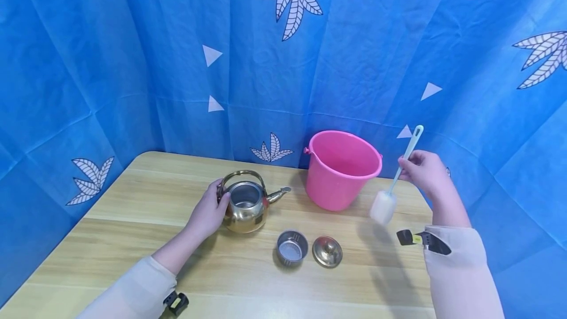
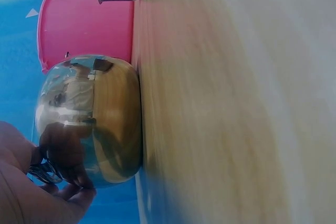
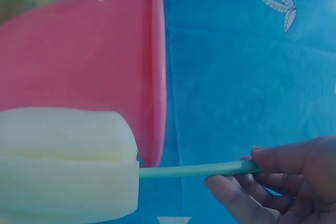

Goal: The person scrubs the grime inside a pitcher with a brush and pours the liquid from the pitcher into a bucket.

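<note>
At the left you have your left hand [image 1: 212,209] on the gold kettle [image 1: 245,220], thumb on its upper side by the foot of the handle, the other fingers mostly hidden behind it but curled round that side. The kettle stands upright and uncovered on the wooden table [image 1: 110,240], toward the back edge, its spout pointing right at the pink bucket. Next, nearer the front edge than the kettle, sits the small metal strainer [image 1: 291,252], open side up, and just beside it lies the lid [image 1: 328,252], knob up. Behind these, by the back edge, the pink bucket [image 1: 332,188] stands upright, against the blue curtain [image 1: 274,63]. To its right, near the table's right edge, you hold the sponge brush [image 1: 383,208] off the surface, white head down, pale green handle slanting up to the right. Your right hand [image 1: 423,171] pinches that handle between thumb and fingers.
</note>
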`<state>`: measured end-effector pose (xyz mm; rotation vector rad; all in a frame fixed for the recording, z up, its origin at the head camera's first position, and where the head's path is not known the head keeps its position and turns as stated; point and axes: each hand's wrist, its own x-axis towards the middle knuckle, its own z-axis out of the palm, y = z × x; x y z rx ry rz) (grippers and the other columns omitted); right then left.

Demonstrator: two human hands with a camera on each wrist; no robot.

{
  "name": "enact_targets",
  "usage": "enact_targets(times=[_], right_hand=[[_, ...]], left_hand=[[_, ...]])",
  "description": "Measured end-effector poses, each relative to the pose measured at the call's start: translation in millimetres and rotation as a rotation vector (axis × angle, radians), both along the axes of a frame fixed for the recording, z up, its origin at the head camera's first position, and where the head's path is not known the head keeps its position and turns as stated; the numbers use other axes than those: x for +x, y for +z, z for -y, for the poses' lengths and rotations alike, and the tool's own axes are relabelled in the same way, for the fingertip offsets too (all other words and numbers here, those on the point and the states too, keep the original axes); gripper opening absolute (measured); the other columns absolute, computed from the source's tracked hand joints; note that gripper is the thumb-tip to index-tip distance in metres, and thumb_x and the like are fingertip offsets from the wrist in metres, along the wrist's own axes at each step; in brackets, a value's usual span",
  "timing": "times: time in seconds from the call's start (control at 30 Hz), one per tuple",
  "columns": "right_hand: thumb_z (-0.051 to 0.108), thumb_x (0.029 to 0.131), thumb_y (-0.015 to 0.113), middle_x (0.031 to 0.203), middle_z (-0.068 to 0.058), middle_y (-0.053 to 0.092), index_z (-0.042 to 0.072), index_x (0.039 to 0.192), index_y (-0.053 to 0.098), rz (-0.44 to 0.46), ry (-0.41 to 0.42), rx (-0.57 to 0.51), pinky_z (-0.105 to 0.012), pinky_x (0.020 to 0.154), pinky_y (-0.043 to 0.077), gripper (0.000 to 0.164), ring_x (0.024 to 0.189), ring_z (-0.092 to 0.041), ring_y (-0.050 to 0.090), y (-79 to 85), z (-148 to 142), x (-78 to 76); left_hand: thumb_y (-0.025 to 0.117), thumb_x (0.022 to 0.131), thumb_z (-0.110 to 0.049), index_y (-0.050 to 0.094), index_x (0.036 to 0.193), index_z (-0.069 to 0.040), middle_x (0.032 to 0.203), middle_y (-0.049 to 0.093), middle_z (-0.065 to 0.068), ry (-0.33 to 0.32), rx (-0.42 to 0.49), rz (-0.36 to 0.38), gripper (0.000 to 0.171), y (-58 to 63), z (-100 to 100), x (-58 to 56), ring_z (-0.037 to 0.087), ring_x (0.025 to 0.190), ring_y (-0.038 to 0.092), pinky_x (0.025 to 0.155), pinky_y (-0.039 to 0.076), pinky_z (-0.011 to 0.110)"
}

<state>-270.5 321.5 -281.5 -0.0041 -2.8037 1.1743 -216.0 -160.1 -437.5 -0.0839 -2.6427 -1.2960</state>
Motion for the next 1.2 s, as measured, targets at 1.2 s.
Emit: enact_targets(times=[1.2], right_hand=[[0.034,0.105,0.052,0.110,-0.026,0.065,-0.004,0.120,0.061,-0.137,0.047,0.098,-0.055,0.091,0.053,0.042,0.101,-0.043,0.069,28.3,41,45.4]], left_hand=[[0.044,0.107,-0.020,0.024,0.153,0.007,0.141,0.048,0.033,-0.008,0.002,0.019,0.057,0.0,2,0.6,0.046,0.132,0.046,0.112,0.035,0.058]])
